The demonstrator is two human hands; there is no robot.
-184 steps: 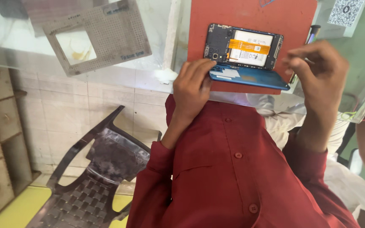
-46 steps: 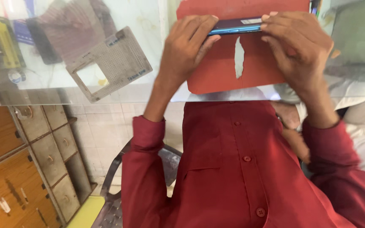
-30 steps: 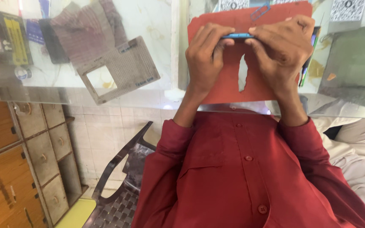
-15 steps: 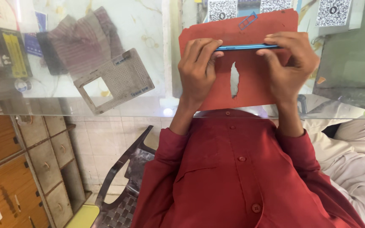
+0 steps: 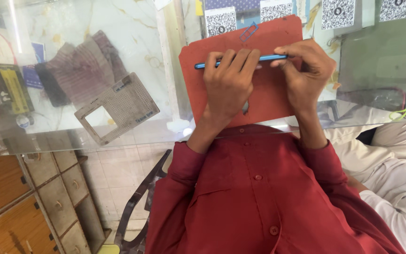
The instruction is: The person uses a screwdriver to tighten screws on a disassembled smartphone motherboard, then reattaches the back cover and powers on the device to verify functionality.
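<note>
A thin blue phone (image 5: 271, 58) is held on edge above a red mat (image 5: 269, 96) that lies on a glass counter (image 5: 132, 51). My left hand (image 5: 229, 87) wraps over the phone's left half, fingers curled across its top edge. My right hand (image 5: 304, 70) pinches the phone's right end between thumb and fingers. Both arms wear dark red sleeves. The phone's faces are hidden from this angle.
A grey perforated plate with a square cut-out (image 5: 117, 114) lies on the glass to the left, near a folded grey cloth (image 5: 83, 66). Square code stickers (image 5: 221, 19) line the far side. Wooden drawers (image 5: 43, 193) and a dark plastic chair (image 5: 135, 207) stand below. White cloth (image 5: 395, 174) lies at right.
Six seconds ago the phone lay open-backed, its insides showing. Since then it has been turned on edge and held with both hands; over the last second the view shifted a little.
</note>
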